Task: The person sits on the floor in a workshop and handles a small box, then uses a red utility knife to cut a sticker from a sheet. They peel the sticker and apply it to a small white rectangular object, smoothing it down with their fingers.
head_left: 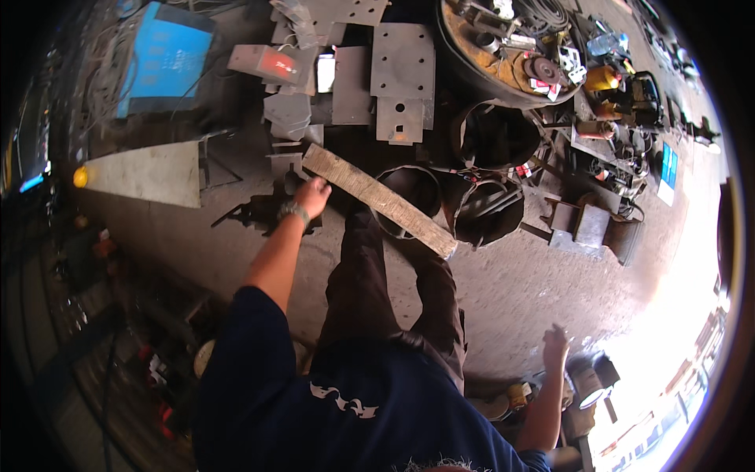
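Holds a worn wooden board [377, 198] by its near edge, close to the upper-left end, in the narrow grip of the left hand [314, 198], with some fingers [319, 186] hidden. Slants it in front of dark trousers [354, 291], covering part of a round container [407, 167]. Has the right hand [555, 340] well apart at lower right, too small and dim to tell whether wide or narrow. Shows floor [503, 307] whitening into glare at right, clutter [153, 366] sunk in shadow at left.

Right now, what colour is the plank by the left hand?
The plank is streaky tan-brown, best seen in the head view.
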`<state>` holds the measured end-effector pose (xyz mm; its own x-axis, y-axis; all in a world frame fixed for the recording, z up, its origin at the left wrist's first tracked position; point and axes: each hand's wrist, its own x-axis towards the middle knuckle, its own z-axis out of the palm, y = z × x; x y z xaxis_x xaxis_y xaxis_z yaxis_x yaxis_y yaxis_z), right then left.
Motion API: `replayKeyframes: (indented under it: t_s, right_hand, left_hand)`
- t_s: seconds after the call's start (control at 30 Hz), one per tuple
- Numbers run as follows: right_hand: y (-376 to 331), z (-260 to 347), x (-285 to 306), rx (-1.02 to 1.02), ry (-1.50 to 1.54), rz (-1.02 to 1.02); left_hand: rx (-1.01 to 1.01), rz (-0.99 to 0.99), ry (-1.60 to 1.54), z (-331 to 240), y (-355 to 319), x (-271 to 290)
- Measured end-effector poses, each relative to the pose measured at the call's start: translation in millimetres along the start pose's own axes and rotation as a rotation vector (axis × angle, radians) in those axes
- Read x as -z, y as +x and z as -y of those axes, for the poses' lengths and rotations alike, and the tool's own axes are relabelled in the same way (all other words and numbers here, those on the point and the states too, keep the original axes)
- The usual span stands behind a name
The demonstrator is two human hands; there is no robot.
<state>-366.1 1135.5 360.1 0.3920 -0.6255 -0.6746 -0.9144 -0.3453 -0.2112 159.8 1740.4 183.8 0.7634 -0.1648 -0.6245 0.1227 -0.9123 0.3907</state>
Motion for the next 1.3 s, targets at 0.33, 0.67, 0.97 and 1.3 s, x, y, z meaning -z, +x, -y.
replayKeyframes:
  t_s: [0.33,0.67,0.97,1.3]
  right_hand:
    - [-205,43,-189,-0.361,-0.212,0.528]
    - [-203,124,-245,-0.533,-0.018,0.409]
    - [-137,131,-208,-0.155,-0.066,0.250]
    - [-48,397,-96,0.492,0.323,0.003]
  left_hand:
    - [-0.350,-0.373,0.343,-38,325,96]
    - [-0.234,-0.192,0.432,-47,436,117]
    - [-0.436,-0.381,0.026,-45,254,156]
    - [-0.662,0.020,-0.968,-159,-40,160]
